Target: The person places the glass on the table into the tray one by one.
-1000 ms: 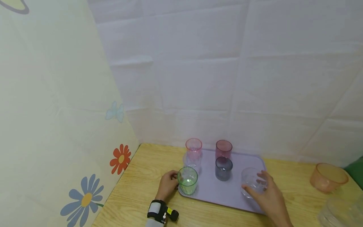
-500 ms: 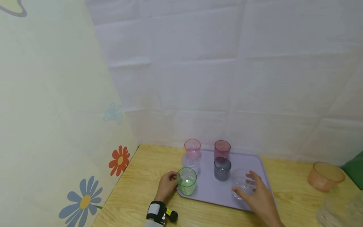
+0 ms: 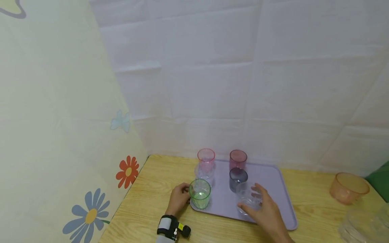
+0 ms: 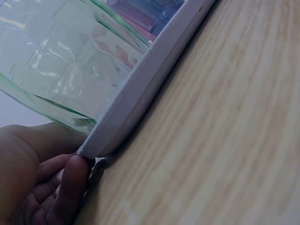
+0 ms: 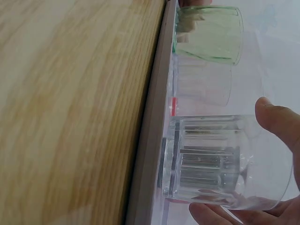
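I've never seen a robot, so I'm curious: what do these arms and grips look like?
The left grip and right grip are ungloved human hands. The left wears a black band with a grey patch, a yellow tag and a rounded black piece; below, apparently, a grey sleeve. No band or sleeve shows on the right.

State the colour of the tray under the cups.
The tray is pale purple; the head view shows it best.

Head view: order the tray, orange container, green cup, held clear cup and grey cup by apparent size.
Largest to smallest:
1. Tray
2. Orange container
3. Green cup, held clear cup: unranked, the right hand hides part
4. Grey cup
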`<state>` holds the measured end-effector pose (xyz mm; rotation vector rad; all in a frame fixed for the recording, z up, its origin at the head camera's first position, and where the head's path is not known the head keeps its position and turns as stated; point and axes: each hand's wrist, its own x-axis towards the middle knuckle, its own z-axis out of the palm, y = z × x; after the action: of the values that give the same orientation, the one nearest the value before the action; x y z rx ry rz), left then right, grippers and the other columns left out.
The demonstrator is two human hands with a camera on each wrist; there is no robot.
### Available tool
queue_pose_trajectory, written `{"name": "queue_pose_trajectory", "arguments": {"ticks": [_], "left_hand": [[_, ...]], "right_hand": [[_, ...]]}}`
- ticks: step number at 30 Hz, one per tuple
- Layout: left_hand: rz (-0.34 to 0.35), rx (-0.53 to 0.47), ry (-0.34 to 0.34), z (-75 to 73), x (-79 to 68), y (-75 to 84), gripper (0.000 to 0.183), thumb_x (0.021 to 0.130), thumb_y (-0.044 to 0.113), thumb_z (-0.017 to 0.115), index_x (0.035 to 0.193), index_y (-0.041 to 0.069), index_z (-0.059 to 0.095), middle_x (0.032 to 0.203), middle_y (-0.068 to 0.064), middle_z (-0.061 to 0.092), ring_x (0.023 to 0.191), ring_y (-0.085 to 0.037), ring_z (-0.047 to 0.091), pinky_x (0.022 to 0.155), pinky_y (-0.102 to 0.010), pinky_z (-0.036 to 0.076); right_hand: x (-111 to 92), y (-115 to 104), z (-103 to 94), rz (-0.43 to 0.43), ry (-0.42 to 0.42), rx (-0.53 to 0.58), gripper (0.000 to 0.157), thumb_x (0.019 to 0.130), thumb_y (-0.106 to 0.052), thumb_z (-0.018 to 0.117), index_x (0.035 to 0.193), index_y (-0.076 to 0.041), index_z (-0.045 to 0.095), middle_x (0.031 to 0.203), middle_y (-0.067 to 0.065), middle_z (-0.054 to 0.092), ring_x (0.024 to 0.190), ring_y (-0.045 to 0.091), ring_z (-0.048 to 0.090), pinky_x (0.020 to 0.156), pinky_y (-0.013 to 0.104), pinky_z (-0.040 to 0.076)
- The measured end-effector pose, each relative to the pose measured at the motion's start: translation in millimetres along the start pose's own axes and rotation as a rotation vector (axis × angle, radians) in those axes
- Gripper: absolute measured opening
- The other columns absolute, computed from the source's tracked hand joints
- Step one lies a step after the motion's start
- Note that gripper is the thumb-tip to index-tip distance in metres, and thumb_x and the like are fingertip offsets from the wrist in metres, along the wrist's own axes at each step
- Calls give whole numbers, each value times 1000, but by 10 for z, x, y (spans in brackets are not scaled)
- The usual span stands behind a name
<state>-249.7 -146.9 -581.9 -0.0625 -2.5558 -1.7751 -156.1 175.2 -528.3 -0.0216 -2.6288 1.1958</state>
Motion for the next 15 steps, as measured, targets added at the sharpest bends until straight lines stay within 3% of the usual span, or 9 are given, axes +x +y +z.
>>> {"name": "queue_pose_trajectory", "arguments": {"ticks": [15], "left_hand": [[-5, 0, -2, -6, -6, 21, 18, 93, 4, 73, 110, -2, 75, 85, -3, 65, 69, -12, 61, 57, -23, 55]], "right_hand": [[-16, -105, 98, 40, -52, -9, 107, 80, -51, 92, 157, 0, 39, 151, 26, 57, 124, 49, 64, 98, 61, 57]]}}
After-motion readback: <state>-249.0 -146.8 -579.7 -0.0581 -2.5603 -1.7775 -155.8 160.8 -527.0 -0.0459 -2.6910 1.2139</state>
